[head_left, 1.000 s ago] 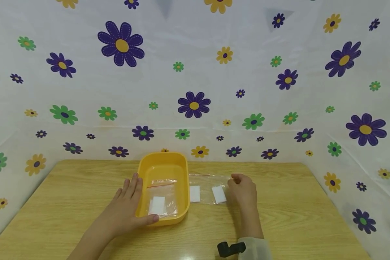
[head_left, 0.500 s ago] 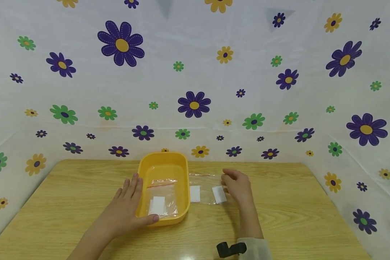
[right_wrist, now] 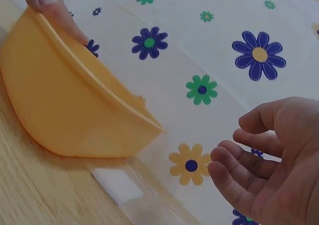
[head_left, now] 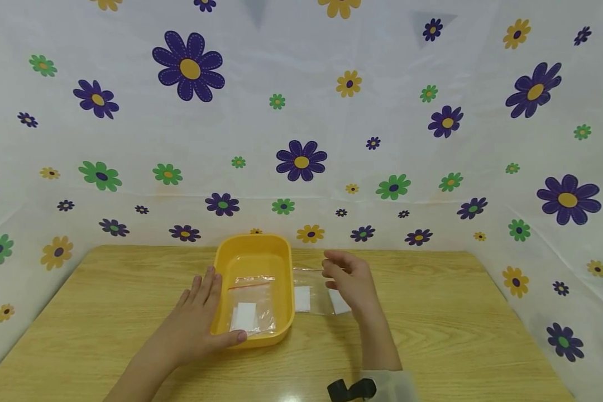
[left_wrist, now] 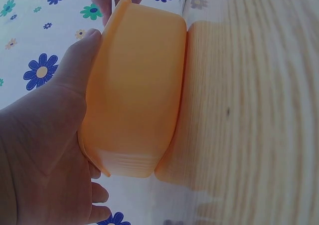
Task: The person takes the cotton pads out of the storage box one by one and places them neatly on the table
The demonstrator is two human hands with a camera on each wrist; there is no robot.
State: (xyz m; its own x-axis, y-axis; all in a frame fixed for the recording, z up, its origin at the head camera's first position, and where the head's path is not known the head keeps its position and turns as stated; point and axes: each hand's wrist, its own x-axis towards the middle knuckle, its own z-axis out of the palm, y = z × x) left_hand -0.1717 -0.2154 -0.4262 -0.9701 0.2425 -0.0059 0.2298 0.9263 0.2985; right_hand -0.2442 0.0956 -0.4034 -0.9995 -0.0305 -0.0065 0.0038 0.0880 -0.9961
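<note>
A yellow plastic bin [head_left: 254, 242] stands on the table, with clear zip bags [head_left: 263, 312] inside holding white rectangles [head_left: 245, 316]. My left hand [head_left: 193, 318] rests on its left and near rim, fingers straight and thumb spread along the near edge. Right of the bin, more clear zip bags [head_left: 319, 304] lie flat, showing a white rectangle [head_left: 302, 298] and another white rectangle [head_left: 339, 304], partly covered. Above these hovers my right hand [head_left: 353, 282], fingers loosely bent with nothing between them; in the right wrist view the hand [right_wrist: 279, 170] is apart from the bin.
A wooden table [head_left: 447, 324] extends to both sides of the bin. Behind and beside it hangs a white cloth [head_left: 251, 128] printed with flowers. A black device [head_left: 352, 389] sits at the right sleeve [head_left: 389, 385].
My right hand has moved left over the flat bags, from beside their right end, and now covers part of the right white rectangle. My left hand and the bin stay put.
</note>
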